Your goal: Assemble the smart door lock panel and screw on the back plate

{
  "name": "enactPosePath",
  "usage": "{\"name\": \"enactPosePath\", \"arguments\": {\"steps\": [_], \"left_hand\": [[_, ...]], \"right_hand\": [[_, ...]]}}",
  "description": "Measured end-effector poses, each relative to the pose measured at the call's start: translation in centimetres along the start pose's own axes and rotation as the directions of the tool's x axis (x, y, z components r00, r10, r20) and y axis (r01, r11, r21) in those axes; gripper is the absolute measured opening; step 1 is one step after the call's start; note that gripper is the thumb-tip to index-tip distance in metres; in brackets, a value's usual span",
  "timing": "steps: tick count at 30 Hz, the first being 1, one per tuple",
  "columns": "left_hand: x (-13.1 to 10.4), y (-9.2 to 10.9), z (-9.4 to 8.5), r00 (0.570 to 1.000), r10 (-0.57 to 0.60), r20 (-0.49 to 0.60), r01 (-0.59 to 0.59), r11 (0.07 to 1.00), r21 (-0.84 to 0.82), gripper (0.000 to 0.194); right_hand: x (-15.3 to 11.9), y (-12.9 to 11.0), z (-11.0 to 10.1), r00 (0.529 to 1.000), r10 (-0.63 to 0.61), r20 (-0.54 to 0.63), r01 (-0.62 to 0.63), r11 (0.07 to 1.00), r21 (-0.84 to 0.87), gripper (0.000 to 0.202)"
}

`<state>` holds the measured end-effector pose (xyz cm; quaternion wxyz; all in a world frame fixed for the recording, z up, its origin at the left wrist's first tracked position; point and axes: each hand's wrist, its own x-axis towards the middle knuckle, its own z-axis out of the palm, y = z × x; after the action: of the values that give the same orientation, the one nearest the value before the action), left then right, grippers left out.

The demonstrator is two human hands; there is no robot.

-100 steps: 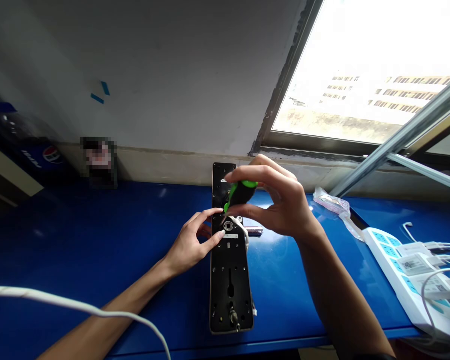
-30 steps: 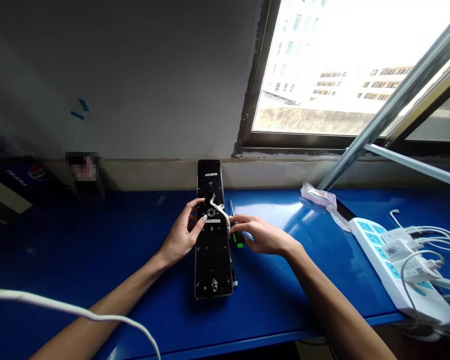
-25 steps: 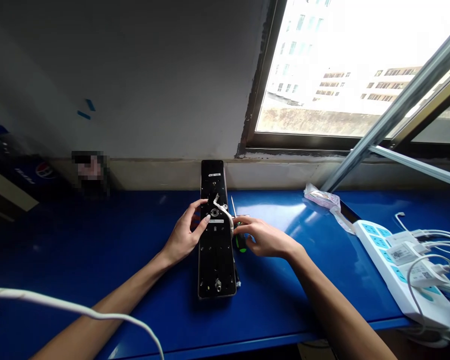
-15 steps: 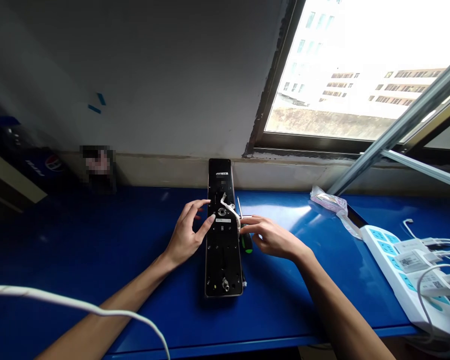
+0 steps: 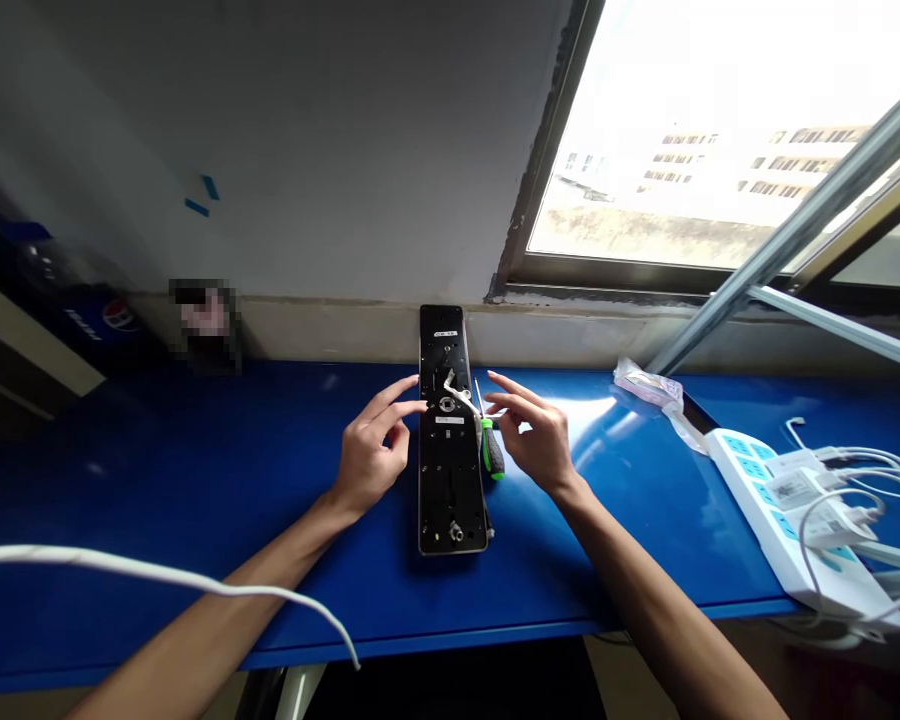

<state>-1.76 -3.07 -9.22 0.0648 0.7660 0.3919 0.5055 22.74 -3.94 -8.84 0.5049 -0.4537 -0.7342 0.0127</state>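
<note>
A long black panel (image 5: 450, 480) with a metal rim lies on the blue table (image 5: 285, 440), its far end near the wall. A white wrapped cable (image 5: 461, 396) comes out of its middle and bends over the right edge. My left hand (image 5: 375, 445) is at the panel's left edge, fingertips by the edge, fingers apart, holding nothing. To the right, my right hand (image 5: 536, 430) has its fingers spread near the cable's end; whether a fingertip touches it is unclear. A green and black screwdriver (image 5: 493, 452) lies between the panel and my right hand.
At the right sits a white power strip (image 5: 780, 510) with plugged-in chargers. Behind it lies a clear plastic packet (image 5: 649, 385). A metal bar (image 5: 765, 240) slants before the window. A loose white cable (image 5: 157, 572) crosses the lower left. A Pepsi bottle (image 5: 97, 315) is far left.
My right hand has drawn back from the cable and its fingers have spread, uncovering the screwdriver's handle. My left thumb has pulled back off the panel. The view has shifted slightly.
</note>
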Motion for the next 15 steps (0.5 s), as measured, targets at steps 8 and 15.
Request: {"name": "enactPosePath", "arguments": {"steps": [8, 15], "left_hand": [[0.1, 0.1, 0.0, 0.987, -0.157, 0.032, 0.16, 0.973, -0.168, 0.022], [0.3, -0.6, 0.1, 0.986, -0.154, -0.058, 0.143, 0.976, -0.163, 0.015]], "right_hand": [[-0.7, -0.5, 1.7, 0.984, 0.053, -0.17, -0.057, 0.998, -0.015, 0.035], [-1.3, 0.1, 2.3, 0.995, 0.004, -0.1, -0.004, 1.0, -0.001, 0.02]]}}
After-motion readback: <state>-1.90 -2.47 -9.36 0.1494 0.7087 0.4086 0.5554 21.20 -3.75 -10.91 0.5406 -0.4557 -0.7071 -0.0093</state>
